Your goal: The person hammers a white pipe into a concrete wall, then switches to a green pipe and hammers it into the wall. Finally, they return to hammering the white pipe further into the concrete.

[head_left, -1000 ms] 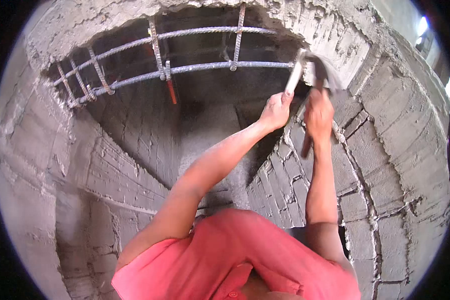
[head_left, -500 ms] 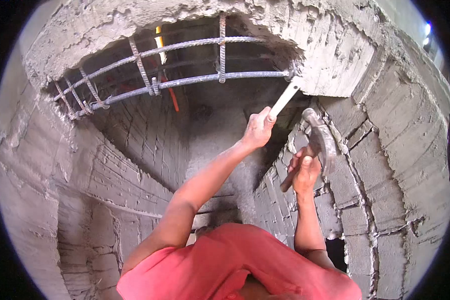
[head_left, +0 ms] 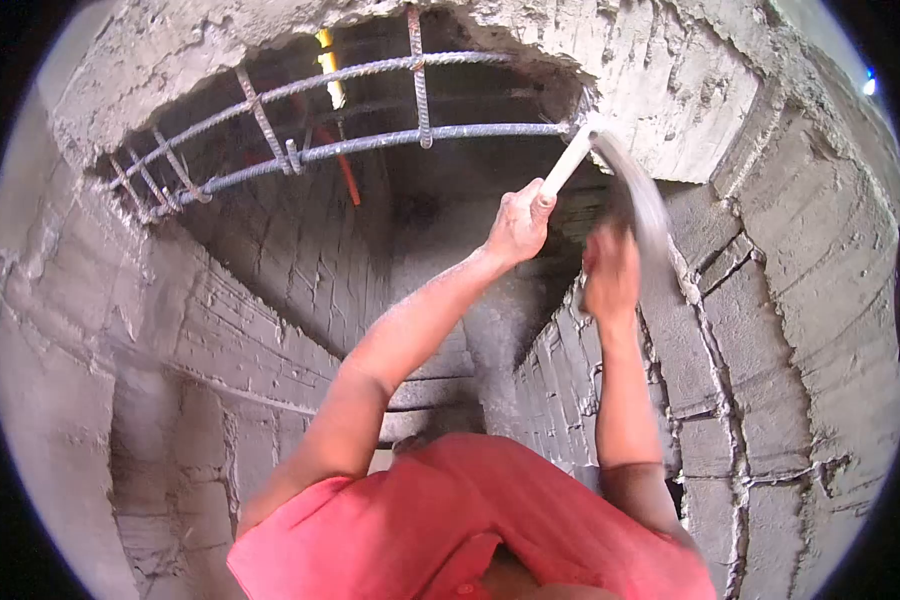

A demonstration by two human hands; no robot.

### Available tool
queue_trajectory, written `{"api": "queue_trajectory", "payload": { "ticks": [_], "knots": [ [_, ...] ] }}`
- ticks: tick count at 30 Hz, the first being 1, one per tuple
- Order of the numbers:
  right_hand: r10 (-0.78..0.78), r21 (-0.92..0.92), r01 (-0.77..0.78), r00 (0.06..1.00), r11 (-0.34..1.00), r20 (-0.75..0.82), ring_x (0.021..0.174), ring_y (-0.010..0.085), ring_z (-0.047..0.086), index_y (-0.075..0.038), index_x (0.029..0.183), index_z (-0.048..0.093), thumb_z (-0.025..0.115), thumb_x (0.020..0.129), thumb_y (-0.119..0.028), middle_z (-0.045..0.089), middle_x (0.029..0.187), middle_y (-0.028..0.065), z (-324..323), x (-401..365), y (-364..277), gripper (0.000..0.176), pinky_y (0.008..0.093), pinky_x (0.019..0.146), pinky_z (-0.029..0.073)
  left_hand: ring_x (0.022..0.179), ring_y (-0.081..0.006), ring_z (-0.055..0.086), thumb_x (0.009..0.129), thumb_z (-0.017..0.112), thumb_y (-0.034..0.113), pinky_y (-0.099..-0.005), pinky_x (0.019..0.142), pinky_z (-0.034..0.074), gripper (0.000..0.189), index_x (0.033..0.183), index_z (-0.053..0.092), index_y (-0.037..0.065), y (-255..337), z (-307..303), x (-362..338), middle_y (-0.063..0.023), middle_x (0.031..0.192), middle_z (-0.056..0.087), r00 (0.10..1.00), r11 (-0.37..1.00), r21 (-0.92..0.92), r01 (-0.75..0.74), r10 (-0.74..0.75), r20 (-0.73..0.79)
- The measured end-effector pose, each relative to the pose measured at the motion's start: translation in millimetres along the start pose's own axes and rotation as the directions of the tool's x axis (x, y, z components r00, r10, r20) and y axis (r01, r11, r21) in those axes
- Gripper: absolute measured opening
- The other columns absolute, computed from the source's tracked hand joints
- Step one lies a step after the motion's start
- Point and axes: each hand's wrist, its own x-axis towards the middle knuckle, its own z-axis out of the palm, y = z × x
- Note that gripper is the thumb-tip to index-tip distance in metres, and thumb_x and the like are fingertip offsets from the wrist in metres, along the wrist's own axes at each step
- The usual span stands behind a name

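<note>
My left hand [head_left: 518,222] is wrapped round a pale flat bar [head_left: 568,163], whose far end meets the broken concrete edge [head_left: 660,120] at the right end of the opening. My right hand [head_left: 611,268] grips a hammer [head_left: 638,195]; its head is blurred by motion and lies close to the far end of the bar. The hammer's handle is mostly hidden by my fingers. Beside the bar's tip, a ribbed steel rebar [head_left: 370,142] runs into the concrete.
Crossed rebars span the jagged opening, with a yellow tube [head_left: 329,70] and an orange-red strip [head_left: 349,180] behind them. A rough block wall [head_left: 750,330] stands at the right, and a grey plastered wall [head_left: 240,340] at the left.
My right hand and the hammer have moved up, bringing the head near the bar's far end. The view has shifted slightly; my left hand still holds the bar.
</note>
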Motion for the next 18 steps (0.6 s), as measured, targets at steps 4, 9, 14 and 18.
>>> {"api": "queue_trajectory", "payload": {
  "ticks": [4, 9, 14, 18],
  "knots": [
    [-0.282, -0.103, 0.282, 0.959, 0.954, 0.020, 0.058, 0.0143, 0.047, -0.010, 0.086, 0.052, 0.056, 0.090, -0.061, 0.047, 0.065, 0.0033, 11, 8, -2, 0.052, 0.0272, 0.051, 0.036, 0.053, -0.0421, 0.046, 0.098, 0.033, 0.063, -0.0450, 0.051, 0.038, 0.068, 0.082, 0.050, -0.001, -10, -12, 2, -0.0209, 0.059, 0.044, 1.000, 0.999, 0.034, -0.027, 0.026, 0.016],
    [-0.584, 0.316, 0.543, 0.810, 0.778, 0.045, 0.066, 0.0184, 0.049, -0.008, 0.101, 0.051, 0.062, 0.086, -0.058, 0.049, 0.072, 0.0068, 8, -6, 9, 0.053, 0.0326, 0.055, 0.040, 0.053, -0.0177, 0.049, 0.093, 0.026, 0.074, -0.0382, 0.050, 0.039, 0.079, 0.079, 0.050, 0.000, 4, -22, 1, -0.0077, 0.057, 0.045, 0.998, 0.994, 0.108, 0.023, -0.030, 0.057],
    [-0.130, -0.648, 0.180, 0.984, 0.740, 0.125, 0.066, 0.0267, 0.057, -0.004, 0.099, 0.057, 0.046, 0.102, -0.043, 0.059, 0.082, 0.0148, -8, 34, 42, 0.041, 0.0393, 0.054, 0.045, 0.064, -0.0510, 0.049, 0.102, 0.033, 0.054, -0.0469, 0.056, 0.040, 0.061, 0.082, 0.051, -0.001, 10, -17, 3, -0.0243, 0.066, 0.049, 0.996, 0.986, 0.165, -0.033, 0.046, -0.074],
    [-0.336, 0.371, 0.309, 0.942, 0.876, 0.008, 0.068, 0.0090, 0.045, -0.009, 0.095, 0.048, 0.046, 0.096, -0.058, 0.048, 0.082, 0.0006, 9, -15, 12, 0.050, 0.0220, 0.055, 0.038, 0.057, -0.0335, 0.046, 0.099, 0.031, 0.062, -0.0434, 0.057, 0.040, 0.069, 0.083, 0.051, -0.002, 17, -25, 7, -0.0187, 0.064, 0.045, 0.999, 0.977, 0.211, -0.003, 0.012, -0.043]
  ]
}}
